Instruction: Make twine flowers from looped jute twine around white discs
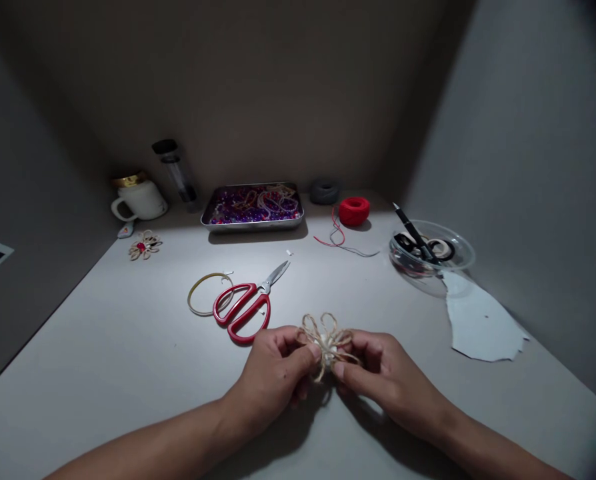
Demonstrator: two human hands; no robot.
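A small flower of looped jute twine (327, 339) is held just above the table near its front middle. My left hand (273, 377) pinches it from the left with thumb and fingers closed. From the right, my right hand (378, 373) pinches the same twine flower, fingers curled around its loops. Red-handled scissors (245, 307) lie shut just beyond my left hand, beside a yellowish ring (204, 293).
At the back stand a metal tray of purple beads (252, 207), a white mug (141, 199), a dark-capped tube (175, 170), a grey spool (325, 191) and red thread (354, 211). A clear bowl with tape rolls and a pen (428, 252) and white paper (481, 323) lie right. Another twine flower (145, 245) lies left.
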